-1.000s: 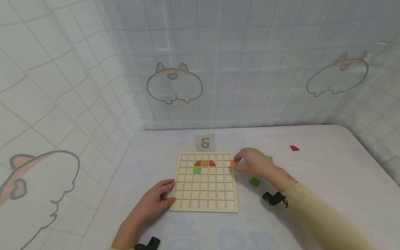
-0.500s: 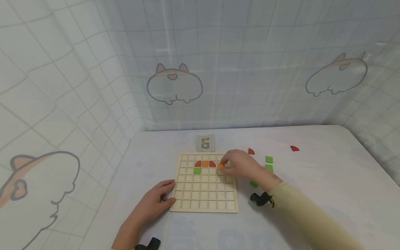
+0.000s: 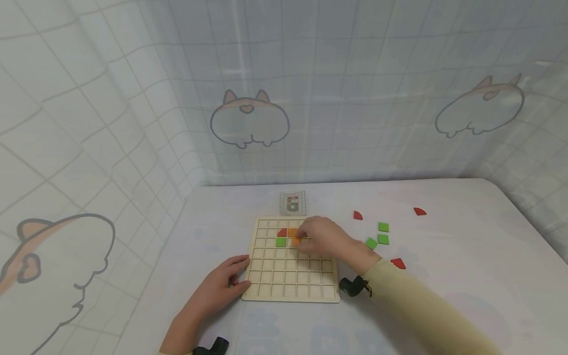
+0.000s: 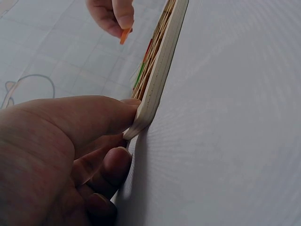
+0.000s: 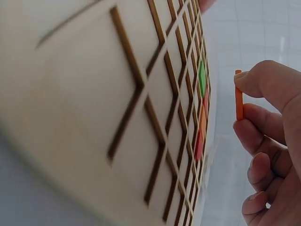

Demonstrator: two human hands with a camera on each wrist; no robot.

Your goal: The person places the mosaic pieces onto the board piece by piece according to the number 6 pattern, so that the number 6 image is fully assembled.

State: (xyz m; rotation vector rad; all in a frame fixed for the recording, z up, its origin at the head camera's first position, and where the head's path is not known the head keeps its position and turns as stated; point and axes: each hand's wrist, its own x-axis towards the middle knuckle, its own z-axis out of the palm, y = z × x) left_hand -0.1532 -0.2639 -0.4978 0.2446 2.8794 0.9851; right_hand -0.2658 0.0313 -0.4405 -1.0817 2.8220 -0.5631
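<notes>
A light wooden grid board (image 3: 284, 273) lies flat on the table. Over its upper rows my right hand (image 3: 326, 239) pinches an orange square tile (image 5: 239, 96) between thumb and fingertips; the right wrist view shows the tile on edge, lifted off the board. Set in the grid are a red quarter-circle tile (image 3: 282, 232), an orange tile (image 3: 291, 232) and a green square tile (image 3: 281, 242). Another red tile (image 5: 199, 145) appears in the right wrist view. My left hand (image 3: 224, 281) rests at the board's left edge, its thumb (image 4: 108, 114) touching the rim near a corner.
A small pattern card (image 3: 293, 203) sits behind the board. To the right lie green squares (image 3: 383, 227) and red quarter-circle tiles (image 3: 419, 211), one of them partly beside the right sleeve (image 3: 399, 286). A printed curtain (image 3: 346, 123) hangs behind the table.
My right hand has carried the orange tile leftward from the board's right edge to above the set tiles. Loose tiles formerly behind the arm now show. My left hand stays at the edge.
</notes>
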